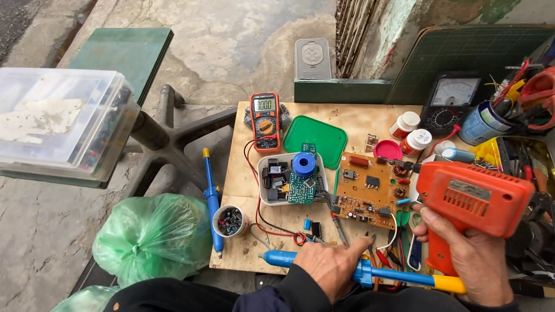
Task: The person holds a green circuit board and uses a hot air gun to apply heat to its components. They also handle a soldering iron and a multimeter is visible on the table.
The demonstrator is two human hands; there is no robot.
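The right hand point(471, 254) is wrapped around the grip of an orange soldering gun point(471, 199), a pistol-shaped tool with a boxy body and a grey label plate on its side. Its thin tip reaches left over the brown circuit board point(370, 190), which lies flat on the wooden table point(243, 173) and is studded with black chips, a coil and small capacitors. The left hand point(329, 266) lies closed over a blue desoldering pump point(358, 270) with a yellow end, index finger stretched toward the board's near edge. Just left of the board sits a white tray point(263, 185) holding a green circuit board point(302, 185) and a blue spool point(303, 163). Farther back lies an orange multimeter point(265, 119).
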